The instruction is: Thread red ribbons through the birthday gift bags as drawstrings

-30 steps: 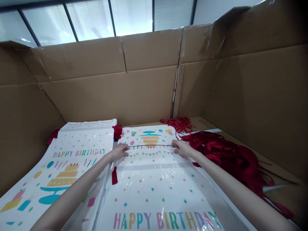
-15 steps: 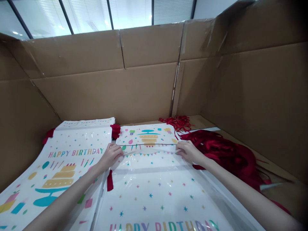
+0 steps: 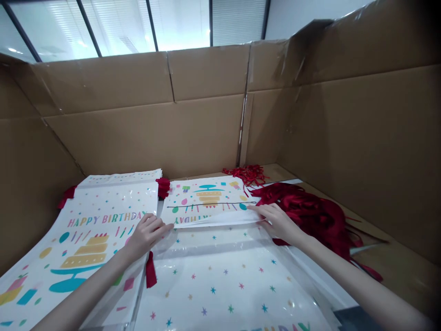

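A white printed sheet (image 3: 220,280) with coloured stars lies in front of me, its far edge folded over in a narrow white band. At the left end of that fold, my left hand (image 3: 149,233) has its fingertips pinched on the edge. My right hand (image 3: 275,220) holds the fold's right end, thumb below and fingers above. Just beyond the fold, a thin dark rod (image 3: 211,204) rests on the upside-down cake print. A red ribbon piece (image 3: 150,270) sticks out at the sheet's left side, below my left hand.
Left of me lies a stack of "Happy Birthday" sheets (image 3: 106,200) with red ribbon at its sides. A heap of red ribbons (image 3: 303,211) sits at the right, and thin red strings (image 3: 246,174) lie at the back. Tall cardboard walls (image 3: 144,138) stand around.
The rod, earlier stretched between both hands, now lies beyond them on the print. The sheet's edge has been folded over toward me, and my left hand has shifted slightly left and nearer.
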The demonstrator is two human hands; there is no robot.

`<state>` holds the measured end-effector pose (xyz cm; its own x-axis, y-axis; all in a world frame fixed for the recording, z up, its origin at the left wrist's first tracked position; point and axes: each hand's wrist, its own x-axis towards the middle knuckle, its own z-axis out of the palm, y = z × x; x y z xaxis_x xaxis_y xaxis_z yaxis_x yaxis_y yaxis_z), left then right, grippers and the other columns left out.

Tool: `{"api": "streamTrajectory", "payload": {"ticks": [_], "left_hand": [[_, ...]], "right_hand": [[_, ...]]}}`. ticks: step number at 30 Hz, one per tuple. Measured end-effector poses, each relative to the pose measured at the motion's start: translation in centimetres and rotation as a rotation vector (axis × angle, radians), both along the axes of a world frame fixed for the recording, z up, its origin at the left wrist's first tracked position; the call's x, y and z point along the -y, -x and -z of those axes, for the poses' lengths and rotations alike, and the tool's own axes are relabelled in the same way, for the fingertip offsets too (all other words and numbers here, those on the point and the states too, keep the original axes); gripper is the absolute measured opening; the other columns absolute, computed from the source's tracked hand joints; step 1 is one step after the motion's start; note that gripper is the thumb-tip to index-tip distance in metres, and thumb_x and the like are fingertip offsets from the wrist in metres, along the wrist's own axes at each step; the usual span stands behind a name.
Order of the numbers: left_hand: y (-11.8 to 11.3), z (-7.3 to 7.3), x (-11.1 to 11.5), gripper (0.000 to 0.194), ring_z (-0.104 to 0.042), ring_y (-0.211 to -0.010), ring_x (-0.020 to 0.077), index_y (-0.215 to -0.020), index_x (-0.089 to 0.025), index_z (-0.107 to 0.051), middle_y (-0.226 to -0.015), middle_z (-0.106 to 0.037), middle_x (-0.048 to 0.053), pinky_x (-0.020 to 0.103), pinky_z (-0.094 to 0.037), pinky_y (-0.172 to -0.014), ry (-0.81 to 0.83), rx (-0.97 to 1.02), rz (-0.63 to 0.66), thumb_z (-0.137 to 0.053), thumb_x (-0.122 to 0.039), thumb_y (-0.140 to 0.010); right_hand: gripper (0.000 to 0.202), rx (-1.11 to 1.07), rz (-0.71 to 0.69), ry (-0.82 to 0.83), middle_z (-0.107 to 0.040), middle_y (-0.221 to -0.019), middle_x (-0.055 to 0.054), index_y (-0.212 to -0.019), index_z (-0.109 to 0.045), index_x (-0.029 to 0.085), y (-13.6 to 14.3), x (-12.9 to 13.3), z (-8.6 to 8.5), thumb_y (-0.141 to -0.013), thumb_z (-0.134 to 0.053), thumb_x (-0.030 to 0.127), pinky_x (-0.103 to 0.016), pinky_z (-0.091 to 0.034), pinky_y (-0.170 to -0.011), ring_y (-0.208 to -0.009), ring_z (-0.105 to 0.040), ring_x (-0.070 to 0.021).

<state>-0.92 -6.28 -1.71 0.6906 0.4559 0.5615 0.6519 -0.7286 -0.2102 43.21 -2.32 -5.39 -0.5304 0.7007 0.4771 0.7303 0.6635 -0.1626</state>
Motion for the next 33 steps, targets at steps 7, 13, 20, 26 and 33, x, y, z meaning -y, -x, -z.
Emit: {"api": "streamTrajectory", "payload": {"ticks": [7,13,20,26,33], "left_hand": [[0.8,-0.1,1.4,0.028,-0.046,-0.067,0.0136,-0.109,-0.024,-0.056,-0.074,-0.060,0.000,0.030,-0.037,-0.071,-0.032,-0.010,0.011,-0.048,-0.010,-0.087],[1.6,-0.1,2.7,0.026,-0.047,-0.068,0.0133,-0.107,-0.026,-0.057,-0.080,-0.060,0.002,0.030,-0.038,-0.071,-0.016,-0.011,-0.019,-0.044,-0.012,-0.089],[2.3,-0.6,5.1,0.033,-0.051,-0.075,0.0146,-0.108,-0.028,-0.058,-0.094,-0.058,0.004,0.029,-0.041,-0.071,-0.020,0.006,-0.036,-0.039,-0.010,-0.089],[3.7,-0.8,7.5,0.039,-0.048,-0.072,0.0137,-0.113,-0.027,-0.053,-0.098,-0.055,0.006,0.027,-0.039,-0.067,0.087,-0.037,-0.020,-0.035,-0.004,-0.087],[5.2,-0.6,11.9,0.020,-0.048,-0.082,0.0169,-0.093,-0.021,-0.057,-0.101,-0.052,0.007,0.031,-0.041,-0.073,0.191,-0.021,-0.058,-0.040,-0.010,-0.088]], "right_hand": [[0.025,-0.006,-0.035,-0.070,-0.063,-0.081,-0.006,-0.103,-0.060,0.020,0.4,1.3,-0.9,-0.087,-0.041,0.017,-0.032,-0.038,-0.076,-0.077,-0.058,-0.0179],[0.020,-0.020,-0.032,-0.078,-0.064,-0.085,-0.007,-0.094,-0.062,0.020,0.9,2.7,-1.9,-0.088,-0.043,0.020,-0.031,-0.040,-0.073,-0.077,-0.056,-0.0183],[0.022,-0.013,-0.047,-0.136,-0.056,-0.078,-0.006,-0.075,-0.061,0.020,1.4,4.6,-2.3,-0.087,-0.043,0.018,-0.031,-0.038,-0.069,-0.072,-0.050,-0.0168],[0.021,-0.014,-0.080,-0.246,-0.057,-0.087,-0.006,-0.071,-0.055,0.020,2.3,8.2,-3.8,-0.081,-0.041,0.008,-0.038,-0.035,-0.079,-0.088,-0.049,-0.0199],[0.024,0.006,-0.175,-0.264,-0.061,-0.081,-0.003,-0.070,-0.050,0.021,3.6,13.5,-6.3,-0.084,-0.037,0.007,-0.037,-0.037,-0.080,-0.090,-0.051,-0.0186]]}}
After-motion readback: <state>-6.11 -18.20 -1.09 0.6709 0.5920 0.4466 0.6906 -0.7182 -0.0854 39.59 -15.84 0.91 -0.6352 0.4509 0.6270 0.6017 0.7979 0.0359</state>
